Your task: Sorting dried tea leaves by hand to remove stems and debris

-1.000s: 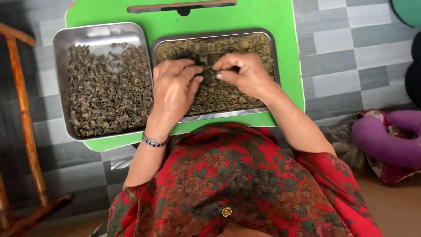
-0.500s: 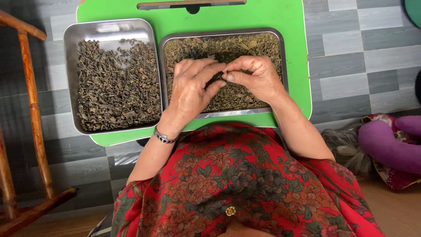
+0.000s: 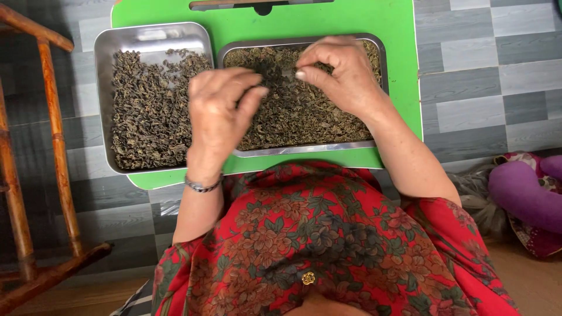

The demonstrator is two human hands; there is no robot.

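Two steel trays of dried dark leaves sit side by side on a green table (image 3: 328,17). My left hand (image 3: 219,114) hovers over the gap between the left tray (image 3: 105,76) and the right tray (image 3: 304,149), fingers curled and pinched together. My right hand (image 3: 342,73) is over the right tray, thumb and forefinger pinched above the leaves (image 3: 293,117). Whether a leaf sits between either hand's fingertips is too small to tell. A metal bracelet (image 3: 202,186) circles my left wrist.
A wooden chair frame (image 3: 52,134) stands at the left on the grey tiled floor (image 3: 486,70). A purple cushion (image 3: 527,193) lies at the right. My lap in red flowered cloth (image 3: 316,246) fills the foreground.
Both hands have lifted slightly and parted; the left hand has shifted left toward the trays' gap, the right stays over the right tray.
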